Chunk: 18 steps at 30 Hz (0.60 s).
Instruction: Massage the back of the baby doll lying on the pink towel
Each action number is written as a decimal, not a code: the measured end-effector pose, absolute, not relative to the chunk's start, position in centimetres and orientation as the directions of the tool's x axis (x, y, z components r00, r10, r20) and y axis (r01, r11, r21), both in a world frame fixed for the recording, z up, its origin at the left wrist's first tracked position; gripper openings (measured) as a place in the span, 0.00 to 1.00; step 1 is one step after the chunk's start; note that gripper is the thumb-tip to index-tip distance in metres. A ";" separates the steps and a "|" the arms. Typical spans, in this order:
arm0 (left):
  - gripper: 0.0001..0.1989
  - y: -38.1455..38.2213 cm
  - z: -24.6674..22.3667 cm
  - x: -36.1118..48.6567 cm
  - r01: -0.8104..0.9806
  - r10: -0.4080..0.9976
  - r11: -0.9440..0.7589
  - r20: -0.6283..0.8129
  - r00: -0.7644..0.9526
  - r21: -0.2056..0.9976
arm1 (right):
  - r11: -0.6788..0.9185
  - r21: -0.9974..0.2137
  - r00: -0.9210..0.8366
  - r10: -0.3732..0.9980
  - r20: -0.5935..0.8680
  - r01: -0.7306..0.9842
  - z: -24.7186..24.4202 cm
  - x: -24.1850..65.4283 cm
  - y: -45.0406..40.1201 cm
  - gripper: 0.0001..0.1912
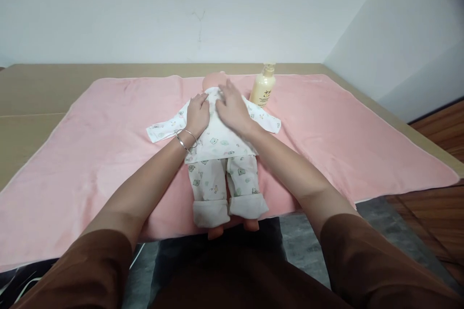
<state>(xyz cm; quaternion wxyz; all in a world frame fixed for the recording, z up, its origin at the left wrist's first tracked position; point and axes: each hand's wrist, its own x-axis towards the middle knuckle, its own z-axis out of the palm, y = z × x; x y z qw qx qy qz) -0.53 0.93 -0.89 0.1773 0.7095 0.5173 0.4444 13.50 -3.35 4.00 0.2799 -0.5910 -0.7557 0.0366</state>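
Observation:
A baby doll [213,80] lies on a pink blanket [119,154], its head toward the wall and its feet at the table's front edge. It wears a white printed top [217,144] and matching trousers [212,178] with rolled-up cuffs. My left hand [198,114] rests on the left side of the top's chest, fingers stretched out. On the other side lies my right hand [234,110], its fingers extended near the neckline and slightly blurred. Neither hand grips anything visible. Both sleeves of the top spread outward. My hands hide parts of the chest and shoulders.
A cream-coloured pump bottle [263,87] stands on the blanket beyond the doll's right-hand sleeve. The wooden table [43,81] shows around the blanket, with a white wall [253,14] behind it. Wood-grain panelling [438,217] is at the lower right.

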 end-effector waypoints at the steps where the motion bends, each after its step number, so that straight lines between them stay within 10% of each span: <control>1: 0.24 0.9 -0.9 -0.5 0.579 0.892 -0.401 0.446 0.070 0.710 | 0.304 -0.384 -0.169 0.922 0.347 0.872 3.7 13.3 -3.3 0.29; 18: 0.23 0.8 -1.1 -0.6 0.587 0.889 -0.399 0.455 0.058 0.704 | 0.302 -0.380 -0.130 0.900 0.416 0.874 4.7 14.2 -2.9 0.31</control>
